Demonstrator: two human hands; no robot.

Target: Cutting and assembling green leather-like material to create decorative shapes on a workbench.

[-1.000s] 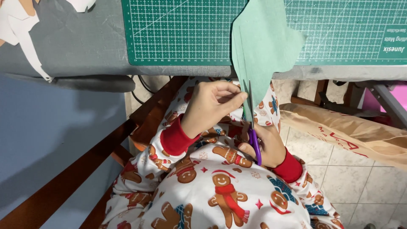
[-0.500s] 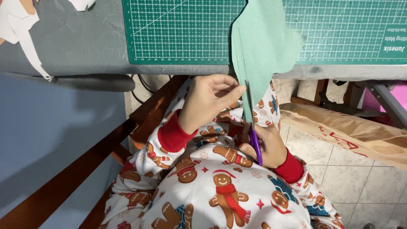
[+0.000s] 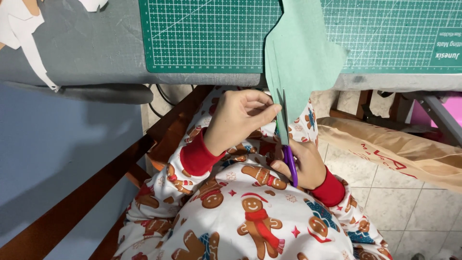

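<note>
A piece of pale green felt (image 3: 301,53) hangs from the green cutting mat (image 3: 211,33) over the table's front edge toward my lap. My left hand (image 3: 238,118) pinches the felt's lower left edge between thumb and fingers. My right hand (image 3: 303,163) grips purple-handled scissors (image 3: 288,144), whose blades point up into the felt along a narrow cut near its left side. Both wrists show red cuffs and gingerbread-print sleeves.
A grey table top (image 3: 82,48) carries white paper cut-outs (image 3: 24,33) at the far left. A wooden chair frame (image 3: 96,192) runs along my left side. A brown paper bag (image 3: 399,154) lies on the tiled floor to the right, beside a metal table leg (image 3: 442,118).
The scissor blades have advanced a little up the felt. My left hand shifted slightly along the felt's edge, keeping its pinch.
</note>
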